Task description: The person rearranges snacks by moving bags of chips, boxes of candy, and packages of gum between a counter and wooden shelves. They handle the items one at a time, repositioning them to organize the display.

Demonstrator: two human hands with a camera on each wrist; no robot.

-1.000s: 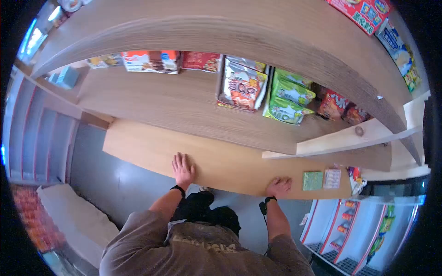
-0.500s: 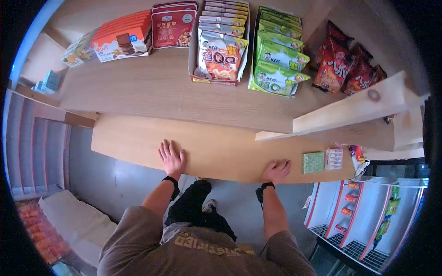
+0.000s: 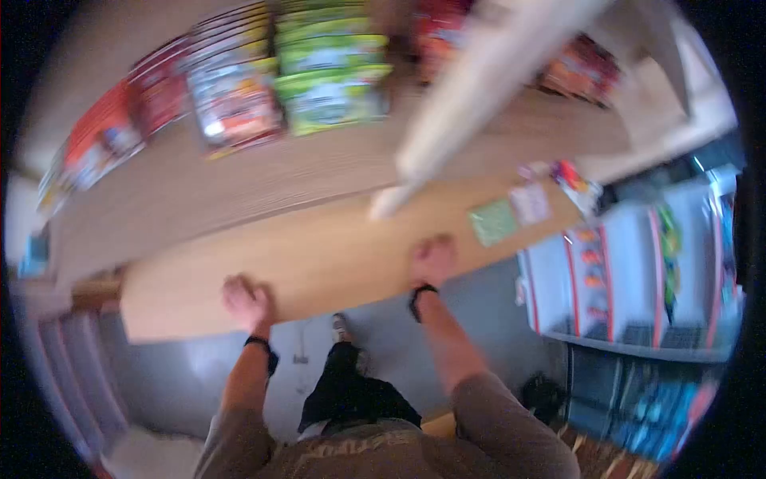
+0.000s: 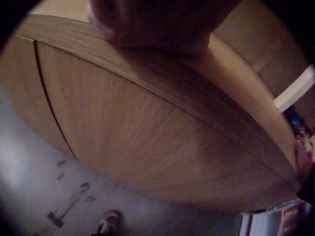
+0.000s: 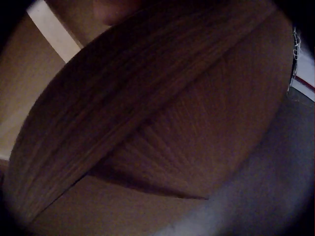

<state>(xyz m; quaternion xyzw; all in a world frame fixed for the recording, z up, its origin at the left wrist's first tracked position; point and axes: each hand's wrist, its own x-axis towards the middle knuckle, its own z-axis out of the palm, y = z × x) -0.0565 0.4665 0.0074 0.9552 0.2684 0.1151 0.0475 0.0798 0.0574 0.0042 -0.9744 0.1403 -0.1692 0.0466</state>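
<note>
My left hand (image 3: 249, 303) rests on the front part of a light wood counter (image 3: 335, 259), its fingers blurred and looking bent. In the left wrist view that hand (image 4: 157, 27) sits on top of the counter's thick front edge (image 4: 162, 93). Farther right, my right hand (image 3: 433, 259) lies on the same counter, palm side down, holding nothing. Only a bit of the right hand (image 5: 115, 10) shows at the top of its wrist view. Beside it lie a flat green pack (image 3: 492, 222) and a whitish pack (image 3: 530, 203).
Above the counter, a shelf (image 3: 199, 180) carries green snack bags (image 3: 331, 100), whitish-orange bags (image 3: 239, 104) and red bags (image 3: 578, 72). A pale wooden post (image 3: 471, 88) slants down near the right hand. A white rack (image 3: 630, 271) stands at right.
The head view has swung, so shelf and counter now slant. My left hand's fingers, spread flat before, look drawn in. Both hands remain on the counter near its front edge.
</note>
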